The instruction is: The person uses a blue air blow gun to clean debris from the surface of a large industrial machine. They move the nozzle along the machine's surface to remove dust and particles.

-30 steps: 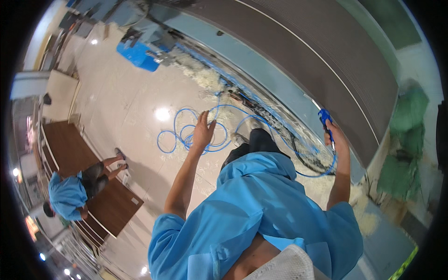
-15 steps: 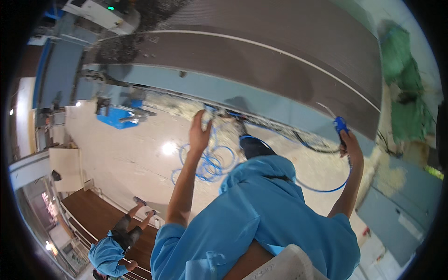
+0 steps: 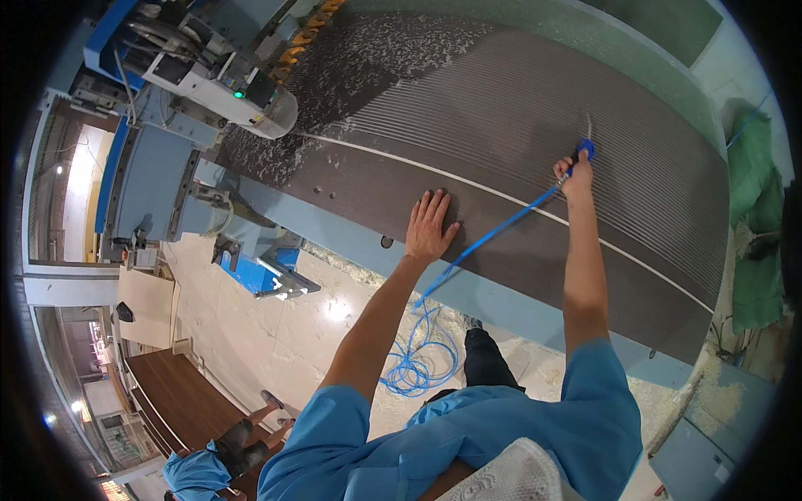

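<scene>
My right hand (image 3: 575, 177) is closed round a blue air blow gun (image 3: 586, 149), held out over the dark bed (image 3: 501, 108) of a large machine. The gun's thin bent nozzle points away from me, above fine parallel lines on the bed. From its handle a blue air hose (image 3: 493, 235) runs down across the near edge to loose coils (image 3: 418, 367) on the floor. My left hand (image 3: 429, 227) lies with fingers stretched on the dark surface, near the front edge and short of a long pale strip (image 3: 468, 179).
At the far left stands a white machine head (image 3: 251, 98) with a green light, beside scattered pale chips (image 3: 401, 42). A blue-grey rail (image 3: 334, 224) edges the bed. Another person (image 3: 200, 468) is at the lower left by a brown board (image 3: 163, 380). Green cloth (image 3: 754, 250) hangs at right.
Both hands have moved forward over the machine bed. The right carries the blow gun farther in, drawing the hose across the edge; the left has come down onto the surface. The view has shifted.
</scene>
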`<state>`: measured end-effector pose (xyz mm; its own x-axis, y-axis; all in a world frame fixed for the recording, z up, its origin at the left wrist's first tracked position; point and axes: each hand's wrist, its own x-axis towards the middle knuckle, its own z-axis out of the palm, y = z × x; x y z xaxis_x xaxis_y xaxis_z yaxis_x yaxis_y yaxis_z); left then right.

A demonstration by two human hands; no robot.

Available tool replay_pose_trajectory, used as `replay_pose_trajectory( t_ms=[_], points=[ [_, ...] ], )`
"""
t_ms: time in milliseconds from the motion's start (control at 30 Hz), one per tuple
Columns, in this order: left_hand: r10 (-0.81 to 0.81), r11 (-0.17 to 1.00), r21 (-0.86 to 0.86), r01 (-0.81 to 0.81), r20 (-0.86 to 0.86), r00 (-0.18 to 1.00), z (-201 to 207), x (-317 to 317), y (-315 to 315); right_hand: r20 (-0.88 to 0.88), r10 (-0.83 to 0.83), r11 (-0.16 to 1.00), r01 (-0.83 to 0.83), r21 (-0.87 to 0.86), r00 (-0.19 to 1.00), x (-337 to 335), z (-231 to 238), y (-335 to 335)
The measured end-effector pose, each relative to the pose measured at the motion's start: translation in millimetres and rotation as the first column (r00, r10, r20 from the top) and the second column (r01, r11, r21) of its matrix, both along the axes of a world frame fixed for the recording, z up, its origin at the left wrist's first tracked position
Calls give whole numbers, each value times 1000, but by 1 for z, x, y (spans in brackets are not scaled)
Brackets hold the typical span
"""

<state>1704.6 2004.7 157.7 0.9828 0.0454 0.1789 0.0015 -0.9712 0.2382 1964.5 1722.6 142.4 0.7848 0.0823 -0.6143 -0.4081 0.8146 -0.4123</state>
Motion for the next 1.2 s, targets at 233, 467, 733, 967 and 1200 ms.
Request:
replay_pose_trajectory(
  t_ms=[233, 467, 733, 967, 1200],
  points=[
    [19, 999, -42, -20, -27, 999, -5, 1, -2, -9, 611, 757, -587, -287, 792, 37, 12, 96],
    [25, 996, -86, -30, -58, 998, -2, 4, -6, -39, 948, 257, -834, -489, 316, 25, 27, 115],
    [48, 993, -105, -60, -108, 993, -4, 3, -16, -21, 331, 919, -327, -220, 943, 105, 21, 176],
    [47, 990, -121, -65, -150, 988, -6, 1, -25, 55, 678, 701, -622, -350, 733, 126, 22, 254],
    [32, 977, -209, -46, -67, 997, -13, -4, -23, 11, 944, 304, -854, -423, 331, 93, 4, 272]
  ],
)
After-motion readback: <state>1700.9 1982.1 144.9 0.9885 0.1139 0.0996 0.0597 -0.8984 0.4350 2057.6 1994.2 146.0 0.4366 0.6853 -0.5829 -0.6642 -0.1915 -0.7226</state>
